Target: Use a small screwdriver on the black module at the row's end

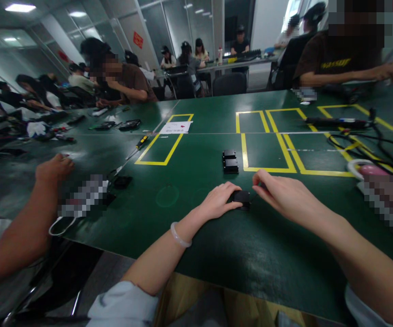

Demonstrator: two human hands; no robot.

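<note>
My left hand (221,200), with a pale bangle on the wrist, grips a small black box-like part (242,197) against the green table. Just right of that part, my right hand (280,190) hovers with thumb and forefinger pinched together. Whatever is between those fingertips, if anything, is too small to make out. Slightly farther back, two similar black blocks (230,161) sit close together in a row.
Yellow tape rectangles (269,170) mark the green table (189,250). To the left lie a yellow-black screwdriver (142,142) and a co-worker's hand (55,169). A black cable (363,145) and a blurred pouch (387,195) are at right. Other people sit around.
</note>
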